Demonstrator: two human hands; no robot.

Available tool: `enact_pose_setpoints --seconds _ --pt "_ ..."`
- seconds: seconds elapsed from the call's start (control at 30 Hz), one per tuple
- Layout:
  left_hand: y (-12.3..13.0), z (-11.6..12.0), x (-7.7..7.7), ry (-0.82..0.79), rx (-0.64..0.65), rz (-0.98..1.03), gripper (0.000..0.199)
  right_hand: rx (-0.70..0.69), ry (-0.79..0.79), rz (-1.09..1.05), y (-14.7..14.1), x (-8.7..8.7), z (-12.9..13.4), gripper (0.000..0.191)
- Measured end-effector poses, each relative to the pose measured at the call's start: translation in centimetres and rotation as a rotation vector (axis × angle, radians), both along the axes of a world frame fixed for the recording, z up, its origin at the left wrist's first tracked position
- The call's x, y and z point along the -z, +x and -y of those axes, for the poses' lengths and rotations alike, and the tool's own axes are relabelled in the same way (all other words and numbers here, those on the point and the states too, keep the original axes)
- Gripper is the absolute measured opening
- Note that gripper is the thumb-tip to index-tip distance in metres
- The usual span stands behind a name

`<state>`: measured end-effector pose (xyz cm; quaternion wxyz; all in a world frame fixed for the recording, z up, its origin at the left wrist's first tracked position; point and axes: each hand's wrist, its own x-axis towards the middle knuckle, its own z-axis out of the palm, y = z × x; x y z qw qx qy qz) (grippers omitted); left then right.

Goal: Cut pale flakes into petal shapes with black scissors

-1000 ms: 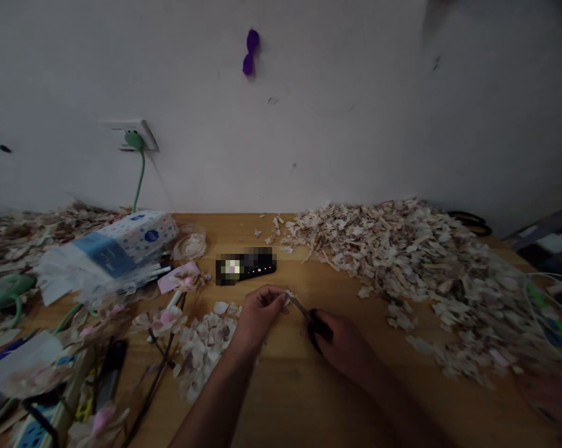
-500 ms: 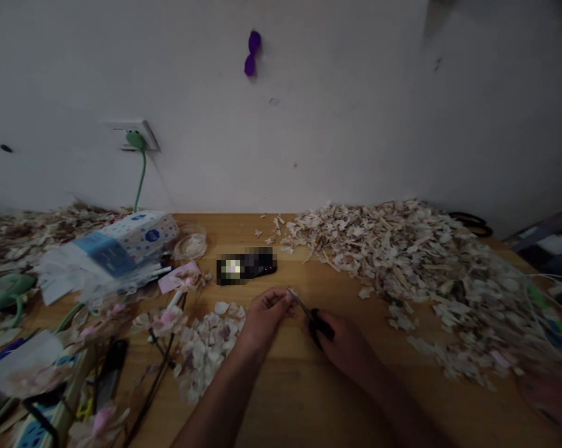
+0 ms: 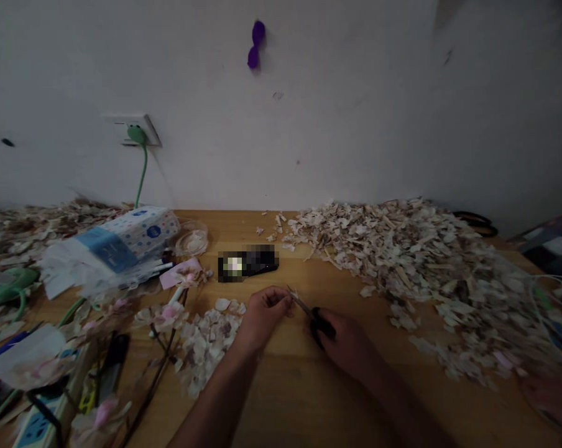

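Observation:
Over the middle of the wooden table (image 3: 281,398), my left hand (image 3: 266,312) pinches a small pale piece between thumb and fingertips; the piece is too small to make out well. My right hand (image 3: 344,339) is wrapped round the black handles of a pair of scissors (image 3: 304,305). The blades point up and left, with their tips at my left fingertips. Beside my left forearm lies a small pile of pale petals (image 3: 209,342). A dark, pixelated device (image 3: 257,261) rests on the table beyond my hands.
A large heap of dried scraps (image 3: 402,255) covers the right side. At the left are a tissue pack (image 3: 136,233), branches with pink-white flowers (image 3: 169,314), a power strip (image 3: 43,417) and a green cable (image 3: 143,174). Part of another hand (image 3: 551,395) shows at the lower right.
The view has shifted slightly. My hands and the scissors keep nearly the same place, with the blade tips still at my left fingertips.

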<state>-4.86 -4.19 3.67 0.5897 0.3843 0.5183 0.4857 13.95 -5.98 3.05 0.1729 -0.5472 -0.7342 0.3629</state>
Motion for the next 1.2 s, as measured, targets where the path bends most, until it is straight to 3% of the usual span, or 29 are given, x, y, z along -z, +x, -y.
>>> enact_pose_setpoints --seconds 0.33,0.63,0.8,1.03,1.2 --pt "-0.6 0.1 -0.5 0.021 0.093 -0.064 0.022 0.007 0.022 0.058 0.1 0.3 0.0 0.015" --pt "1.6 0.8 -0.4 -0.163 -0.039 0.438 0.031 0.036 0.028 -0.013 -0.1 0.5 0.0 0.014" --pt "1.2 0.6 0.3 -0.095 -0.035 0.270 0.030 0.024 0.034 0.020 -0.1 0.5 0.0 0.012" --pt "0.3 0.3 -0.6 -0.013 0.026 0.029 0.031 0.008 0.020 0.007 0.0 0.1 0.0 0.013" --pt "-0.2 0.2 -0.5 0.034 0.065 -0.066 0.029 0.000 0.021 -0.002 0.0 0.2 0.0 0.013"
